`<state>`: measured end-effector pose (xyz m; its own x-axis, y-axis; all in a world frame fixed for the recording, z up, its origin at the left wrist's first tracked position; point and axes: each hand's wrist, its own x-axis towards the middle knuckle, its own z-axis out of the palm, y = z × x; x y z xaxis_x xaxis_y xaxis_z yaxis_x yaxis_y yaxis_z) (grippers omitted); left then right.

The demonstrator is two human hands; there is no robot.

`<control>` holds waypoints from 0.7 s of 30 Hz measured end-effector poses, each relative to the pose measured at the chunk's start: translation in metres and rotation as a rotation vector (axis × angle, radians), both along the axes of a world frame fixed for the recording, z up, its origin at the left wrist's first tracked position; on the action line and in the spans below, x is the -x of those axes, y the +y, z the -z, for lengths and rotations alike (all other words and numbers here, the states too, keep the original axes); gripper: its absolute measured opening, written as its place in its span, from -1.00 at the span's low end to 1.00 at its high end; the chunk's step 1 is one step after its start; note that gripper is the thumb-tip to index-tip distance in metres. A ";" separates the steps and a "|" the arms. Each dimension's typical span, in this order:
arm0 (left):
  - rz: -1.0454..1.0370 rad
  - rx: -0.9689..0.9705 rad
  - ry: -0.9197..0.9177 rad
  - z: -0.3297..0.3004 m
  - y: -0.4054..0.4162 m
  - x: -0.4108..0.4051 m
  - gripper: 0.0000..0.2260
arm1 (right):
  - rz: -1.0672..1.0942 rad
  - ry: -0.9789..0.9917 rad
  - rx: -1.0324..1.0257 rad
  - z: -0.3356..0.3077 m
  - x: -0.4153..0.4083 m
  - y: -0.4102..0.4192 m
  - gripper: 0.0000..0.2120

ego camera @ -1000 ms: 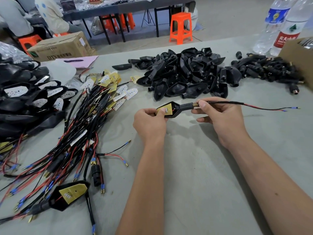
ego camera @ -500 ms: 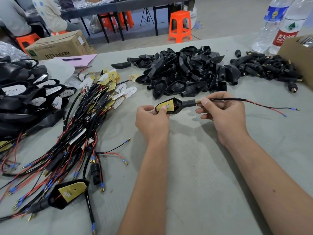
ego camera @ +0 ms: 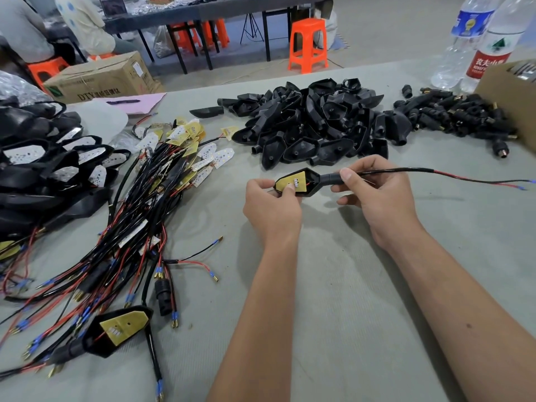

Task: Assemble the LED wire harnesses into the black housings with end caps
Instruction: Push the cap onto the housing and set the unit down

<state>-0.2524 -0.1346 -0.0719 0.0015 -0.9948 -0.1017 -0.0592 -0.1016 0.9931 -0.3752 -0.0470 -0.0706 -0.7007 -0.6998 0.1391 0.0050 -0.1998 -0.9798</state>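
Hands meet over the middle of the grey table point(ego camera: 333, 300), both on one black housing point(ego camera: 311, 184) held just above the surface. Left hand point(ego camera: 271, 206) grips the pointed left end of the housing, its thumb pressing on the yellow LED board point(ego camera: 291, 182) seated inside. Right hand point(ego camera: 377, 198) pinches the end cap point(ego camera: 332, 179) on the housing's right-hand neck between thumb and forefinger, the other fingers curled beneath. A black wire point(ego camera: 406, 170) runs from the cap to the right, splitting into red and black leads with blue-sleeved tips that lie on the table.

Beyond the hands, on the far side, lies a heap of empty housings point(ego camera: 313, 126), and to its right a smaller pile of end caps point(ego camera: 452, 114) beside a cardboard box point(ego camera: 513, 94). Two water bottles point(ego camera: 475, 39) stand at the far right. A tangle of wire harnesses point(ego camera: 130, 221) with yellow and white boards spreads across the left, with finished units point(ego camera: 43, 166) stacked at the far left edge. One assembled housing point(ego camera: 119, 332) rests at the near left, board facing up
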 end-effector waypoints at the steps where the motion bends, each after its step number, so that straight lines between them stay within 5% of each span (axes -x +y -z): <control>1: -0.003 0.007 -0.007 0.000 0.000 0.001 -0.75 | 0.001 -0.006 0.007 0.000 0.000 0.000 -0.93; 21: -0.047 -0.064 0.042 -0.002 0.000 0.001 -0.87 | -0.017 0.085 0.050 -0.002 -0.007 0.002 -0.95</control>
<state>-0.2532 -0.1351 -0.0701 0.0424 -0.9853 -0.1656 -0.0114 -0.1662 0.9860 -0.3684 -0.0449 -0.0684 -0.6728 -0.7024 0.2324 -0.0737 -0.2489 -0.9657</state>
